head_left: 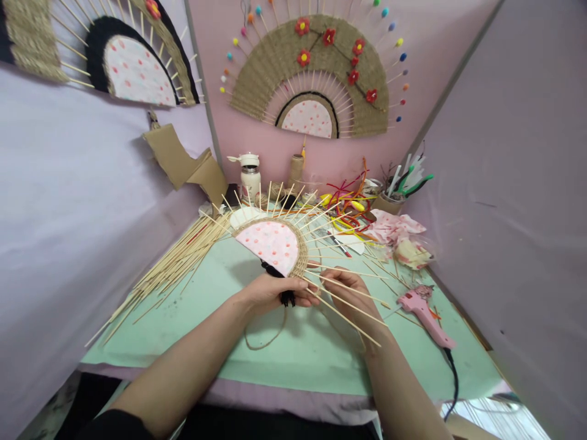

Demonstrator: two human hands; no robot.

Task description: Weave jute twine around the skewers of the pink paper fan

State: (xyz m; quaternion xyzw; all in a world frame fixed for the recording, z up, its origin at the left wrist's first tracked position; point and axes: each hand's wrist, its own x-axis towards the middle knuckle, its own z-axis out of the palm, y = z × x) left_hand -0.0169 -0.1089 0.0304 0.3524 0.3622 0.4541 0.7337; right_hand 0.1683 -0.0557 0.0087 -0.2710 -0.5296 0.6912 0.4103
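The left hand (279, 290) pinches the lower edge of a half-round, pink-dotted fabric fan (269, 243) with radiating wooden sticks (343, 317), above the pale-green counter (312, 370); the right hand (349, 292), just beside, curls among them, perhaps pinching thin tan twine (259, 349), its grip partly hidden.

A pink back wall (426, 67), lilac side walls (68, 195) — between them, a mint-green table (312, 366).

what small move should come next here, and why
Probably wind the twine past the next stick: the left hand holds the fan, the right hand is among the sticks at its lower right, a twine band rims the pink half-circle, and the sticks stand bare beyond it.
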